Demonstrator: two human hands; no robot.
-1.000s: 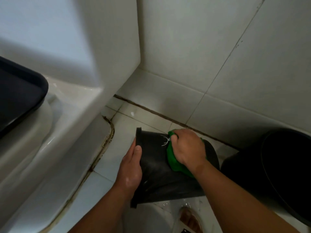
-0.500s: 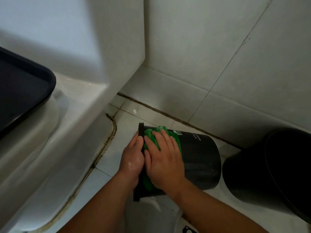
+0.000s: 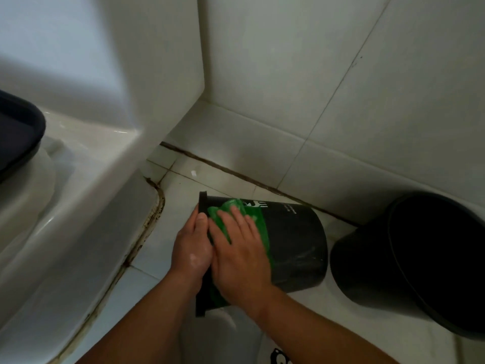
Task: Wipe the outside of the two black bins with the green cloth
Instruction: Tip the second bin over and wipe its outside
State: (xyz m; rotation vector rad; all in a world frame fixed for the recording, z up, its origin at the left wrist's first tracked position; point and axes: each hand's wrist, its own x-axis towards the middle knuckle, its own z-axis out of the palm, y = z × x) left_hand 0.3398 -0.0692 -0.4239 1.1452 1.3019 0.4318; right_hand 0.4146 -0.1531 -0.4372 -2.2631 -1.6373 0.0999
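So, the smaller black bin [image 3: 296, 240] is laid on its side on the tiled floor [image 3: 147, 285], a bit below the middle of the view. The green cloth [image 3: 256, 219] is spread over its upper wall at the rim end. It's pressed down by the right hand [image 3: 241, 253], palm flat, fingers straight and slightly fanned.

A second ago the cloth was bunched under curled fingers further along the wall toward the base. It's since been dragged to the rim end and flattened out. The bin has also been rolled a touch, so white print [image 3: 258, 204] is now shown along the top edge. That can be read as one strip wiped and a fresh one brought up, so this bin is only partly done.

The long axis is run from 9 to 3 o'clock, with the mouth and rim [image 3: 202, 203] pointed at 9 and the base at 3. The rim is clamped by the left hand [image 3: 191, 248], thumb laid on the outer side. The fingers are probably hooked on the mouth side, but they're hidden.

The bigger black bin [image 3: 354, 271] is parked at 3 o'clock, just beside the base, with a sliver of floor between them. It looks not yet wiped. A toilet [image 3: 78, 206] is seen at 9 to 10 o'clock and the wall [image 3: 341, 101] at 12.
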